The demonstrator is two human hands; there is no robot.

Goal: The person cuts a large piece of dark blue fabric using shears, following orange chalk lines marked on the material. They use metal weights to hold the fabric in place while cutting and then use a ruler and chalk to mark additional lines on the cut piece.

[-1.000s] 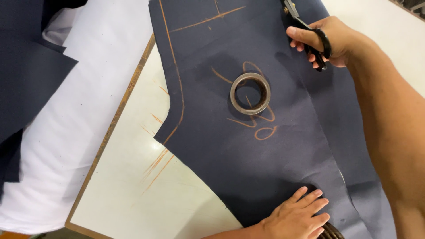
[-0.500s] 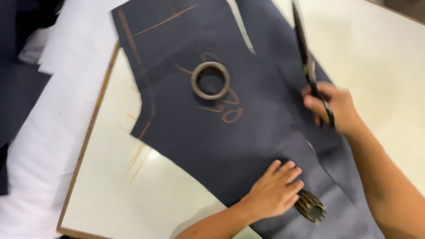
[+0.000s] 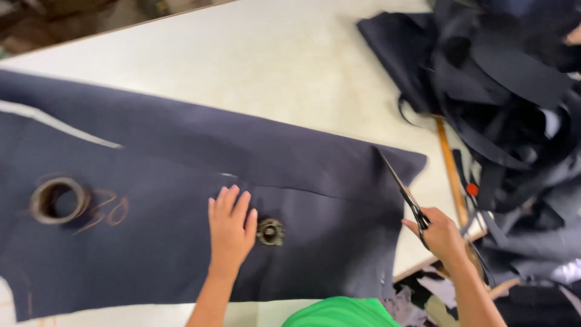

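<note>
Head camera is now showing the navy fabric (image 3: 181,200) running sideways instead of away from me. I am pressing my left hand (image 3: 230,227) flat, fingers spread, just beside the small metal weight (image 3: 270,232) on it, while my right hand (image 3: 442,233) is gripping the scissors (image 3: 402,191), which have reached the cloth's far edge from the ring weight (image 3: 57,200).

No packages, labels, signs or screens visible; only orange chalk marks (image 3: 109,210) on the dark cloth (image 3: 181,181).

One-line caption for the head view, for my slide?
Left hand pins dark fabric while right hand cuts with scissors.
</note>
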